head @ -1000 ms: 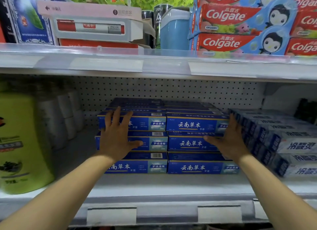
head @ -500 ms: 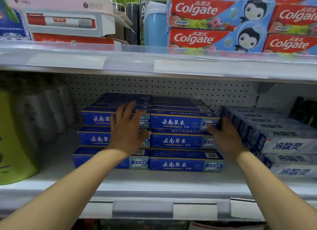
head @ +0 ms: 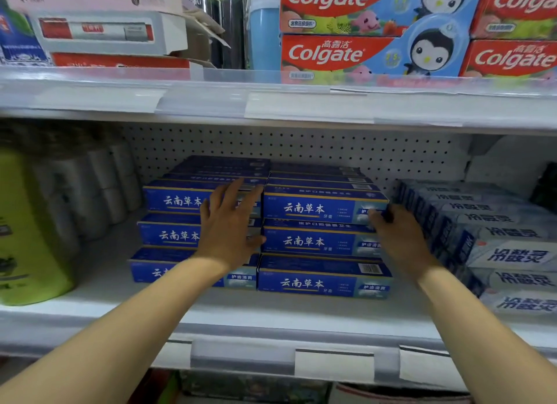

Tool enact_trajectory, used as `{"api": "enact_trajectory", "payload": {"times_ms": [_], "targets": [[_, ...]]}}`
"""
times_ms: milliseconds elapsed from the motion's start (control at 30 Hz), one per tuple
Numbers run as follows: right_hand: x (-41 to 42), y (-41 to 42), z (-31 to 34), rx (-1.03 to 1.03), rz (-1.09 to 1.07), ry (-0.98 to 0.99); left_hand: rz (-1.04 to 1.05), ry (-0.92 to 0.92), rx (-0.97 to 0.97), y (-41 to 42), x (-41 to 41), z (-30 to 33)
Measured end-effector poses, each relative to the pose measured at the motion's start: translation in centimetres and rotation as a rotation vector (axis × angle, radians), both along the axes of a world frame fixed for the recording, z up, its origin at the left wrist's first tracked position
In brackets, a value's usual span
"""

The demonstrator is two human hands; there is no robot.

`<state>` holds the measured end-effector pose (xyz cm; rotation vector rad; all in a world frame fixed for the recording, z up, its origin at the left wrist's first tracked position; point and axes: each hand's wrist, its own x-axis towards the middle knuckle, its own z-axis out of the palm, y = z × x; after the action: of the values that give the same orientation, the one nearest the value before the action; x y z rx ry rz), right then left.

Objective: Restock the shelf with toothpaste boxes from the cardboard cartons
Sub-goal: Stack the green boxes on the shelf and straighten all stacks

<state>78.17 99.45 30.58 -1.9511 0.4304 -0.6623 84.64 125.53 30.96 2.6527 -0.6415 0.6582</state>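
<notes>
Blue toothpaste boxes (head: pixel 313 242) stand in two stacks, three high, on the white middle shelf (head: pixel 271 313), with more rows behind them. My left hand (head: pixel 232 223) lies flat with straight fingers against the front of the left stack, covering its right part. My right hand (head: pixel 398 235) rests at the right end of the right stack, its fingertips curled round the end of the top box. No cardboard carton shows in this view.
White-and-grey toothpaste boxes (head: pixel 497 253) are stacked close on the right. A green bottle (head: pixel 27 232) and grey rolls (head: pixel 99 186) stand on the left. The upper shelf carries Colgate boxes (head: pixel 361 51), a blue container (head: pixel 263 33) and open white boxes (head: pixel 105 33).
Both hands stay on the blue stacks. My left hand has slid slightly right along the left stack's front, and the view has shifted right and a little closer.
</notes>
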Motion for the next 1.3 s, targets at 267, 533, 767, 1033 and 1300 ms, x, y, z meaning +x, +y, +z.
{"api": "enact_trajectory", "payload": {"times_ms": [267, 533, 767, 1033, 1300], "targets": [[-1.8, -0.3, -1.2, -0.038, 0.109, 0.135, 0.089, -0.037, -0.056, 0.4, -0.3, -1.2], [-3.2, -0.4, -0.5, 0.016, 0.191, 0.066, 0.101, -0.097, -0.052, -0.4, 0.2, -1.5], [-3.4, -0.7, -0.5, 0.044, 0.259, 0.077, 0.076, -0.15, -0.059, 0.2, 0.8, -2.0], [-3.4, -1.4, -1.1, 0.03, 0.25, 0.114, 0.053, -0.098, -0.032, 0.3, 0.1, -1.8], [-5.2, -1.6, -1.9, 0.095, 0.217, 0.138, -0.021, -0.219, -0.041, -0.5, -1.9, -3.7]]}}
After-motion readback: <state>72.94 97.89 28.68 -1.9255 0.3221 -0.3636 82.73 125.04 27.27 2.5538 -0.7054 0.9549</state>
